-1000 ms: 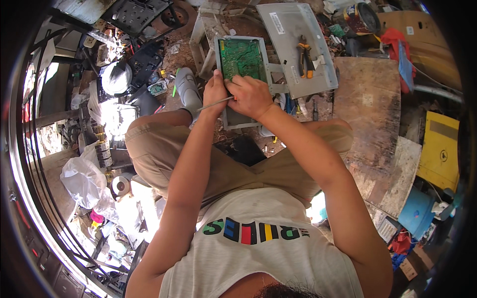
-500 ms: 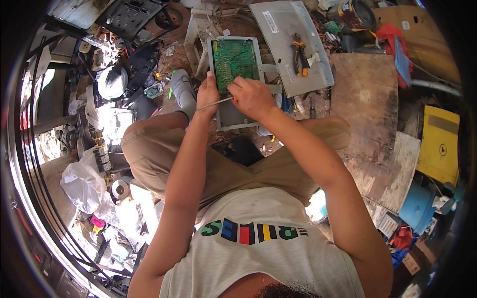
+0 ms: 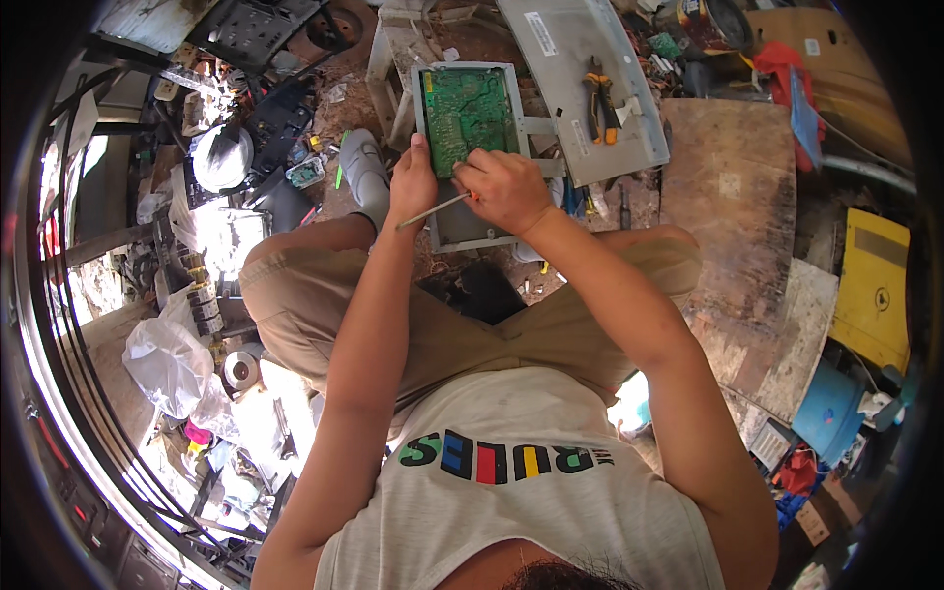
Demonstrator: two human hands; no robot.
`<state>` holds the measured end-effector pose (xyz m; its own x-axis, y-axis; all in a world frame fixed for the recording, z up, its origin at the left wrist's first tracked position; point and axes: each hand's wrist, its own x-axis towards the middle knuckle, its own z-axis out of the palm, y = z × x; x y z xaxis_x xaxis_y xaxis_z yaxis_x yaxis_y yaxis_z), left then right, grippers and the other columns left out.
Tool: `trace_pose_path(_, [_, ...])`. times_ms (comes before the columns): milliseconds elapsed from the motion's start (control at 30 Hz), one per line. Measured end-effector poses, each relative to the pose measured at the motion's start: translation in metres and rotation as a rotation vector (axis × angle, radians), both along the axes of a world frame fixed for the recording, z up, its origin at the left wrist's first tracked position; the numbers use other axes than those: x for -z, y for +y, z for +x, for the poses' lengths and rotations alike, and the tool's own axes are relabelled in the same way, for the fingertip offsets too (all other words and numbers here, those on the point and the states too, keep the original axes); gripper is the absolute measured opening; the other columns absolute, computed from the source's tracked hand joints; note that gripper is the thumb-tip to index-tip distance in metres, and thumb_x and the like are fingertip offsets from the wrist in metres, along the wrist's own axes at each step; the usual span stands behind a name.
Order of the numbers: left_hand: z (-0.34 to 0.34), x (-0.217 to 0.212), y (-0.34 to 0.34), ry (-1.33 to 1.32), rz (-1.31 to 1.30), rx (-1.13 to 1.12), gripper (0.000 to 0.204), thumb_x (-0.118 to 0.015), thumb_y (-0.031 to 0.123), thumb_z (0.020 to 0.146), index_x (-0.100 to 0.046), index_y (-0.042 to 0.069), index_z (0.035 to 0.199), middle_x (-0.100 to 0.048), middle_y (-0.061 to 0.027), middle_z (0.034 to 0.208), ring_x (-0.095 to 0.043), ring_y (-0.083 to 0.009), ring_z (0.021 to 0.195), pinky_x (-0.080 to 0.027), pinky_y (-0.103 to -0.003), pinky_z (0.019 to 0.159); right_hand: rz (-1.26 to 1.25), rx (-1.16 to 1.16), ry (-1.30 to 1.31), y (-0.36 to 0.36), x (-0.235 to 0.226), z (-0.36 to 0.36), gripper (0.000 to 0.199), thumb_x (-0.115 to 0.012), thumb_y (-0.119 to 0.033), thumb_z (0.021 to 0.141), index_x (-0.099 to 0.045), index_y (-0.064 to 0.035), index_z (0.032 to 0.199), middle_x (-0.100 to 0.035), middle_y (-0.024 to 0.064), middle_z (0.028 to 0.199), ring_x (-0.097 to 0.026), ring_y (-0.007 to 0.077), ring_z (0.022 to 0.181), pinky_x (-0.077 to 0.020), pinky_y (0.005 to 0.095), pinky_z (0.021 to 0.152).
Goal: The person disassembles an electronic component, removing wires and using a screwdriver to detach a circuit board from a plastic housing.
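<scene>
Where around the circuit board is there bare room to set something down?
Freest: the wooden board right of the grey metal panel, mostly bare. That panel is open apart from the pliers. Crowded: the floor left of the circuit board and left hand.

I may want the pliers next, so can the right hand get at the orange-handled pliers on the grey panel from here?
Probably yes: the pliers lie uncovered on the grey panel, beyond the right hand, but it holds a screwdriver.

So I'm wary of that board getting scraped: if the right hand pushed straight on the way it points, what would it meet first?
Probably the green circuit board in its grey tray: the right hand, gripping a screwdriver, already sits at its lower edge. Depth is unclear.
</scene>
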<state>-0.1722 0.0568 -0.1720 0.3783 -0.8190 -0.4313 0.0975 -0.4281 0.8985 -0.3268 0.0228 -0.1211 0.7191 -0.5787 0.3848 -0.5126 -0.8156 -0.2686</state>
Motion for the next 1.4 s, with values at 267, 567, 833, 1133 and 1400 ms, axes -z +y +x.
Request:
trace_pose_path(267, [-0.003,0.008,0.002,-0.055,0.017,-0.008,0.066,-0.034,0.054,0.104,-0.066,-0.003,0.113,-0.068,-0.0163,0.104,-0.062,-0.0253,0.097,-0.046,-0.037,0.088,0.049,0.007,0.055,0.001,0.003,-0.001,0.013,-0.072,-0.020,0.075,-0.067,-0.0126,0.084,-0.057,0.0013,0.080,-0.061,0.0204,0.073,-0.0506,0.0351,0.060])
trace_pose_path(567, [0.012,-0.048,-0.005,0.464,-0.024,-0.003,0.065,-0.048,0.053,0.101,-0.058,-0.005,0.128,-0.064,-0.0089,0.123,-0.057,-0.0153,0.112,-0.039,-0.029,0.102,0.506,0.608,-0.623,-0.015,-0.127,-0.098,0.025,-0.071,-0.024,0.092,-0.072,-0.0036,0.107,-0.063,-0.0003,0.085,-0.055,0.0043,0.071,-0.0440,0.0220,0.061])
trace_pose_path(833, [0.024,0.023,-0.005,1.492,-0.125,0.565,0.061,-0.062,0.038,0.094,-0.044,-0.002,0.137,-0.066,-0.0114,0.101,-0.062,-0.0209,0.082,-0.054,-0.033,0.063,0.565,0.545,-0.627,0.004,-0.119,-0.118,0.031,-0.072,-0.022,0.090,-0.069,0.0016,0.109,-0.063,0.0043,0.084,-0.055,0.0105,0.072,-0.0452,0.0255,0.066])
trace_pose_path(1133, [0.014,0.017,0.006,1.465,-0.329,0.572,0.064,-0.064,0.031,0.092,-0.038,-0.004,0.140,-0.061,-0.0129,0.099,-0.054,-0.0201,0.076,-0.050,-0.030,0.059,0.708,0.558,-0.576,0.012,-0.109,-0.115,0.031,-0.073,-0.023,0.088,-0.070,-0.0021,0.111,-0.065,0.0056,0.086,-0.057,0.0133,0.071,-0.0474,0.0279,0.068])
trace_pose_path(1400, [0.016,0.021,-0.002,1.417,-0.263,0.680,0.061,-0.063,0.032,0.093,-0.042,-0.003,0.138,-0.061,-0.0120,0.096,-0.055,-0.0193,0.076,-0.049,-0.030,0.058,0.819,0.571,-0.593,0.015,-0.109,-0.115,0.035,-0.073,-0.020,0.088,-0.067,0.0003,0.115,-0.065,0.0030,0.082,-0.056,0.0075,0.070,-0.0473,0.0244,0.066])
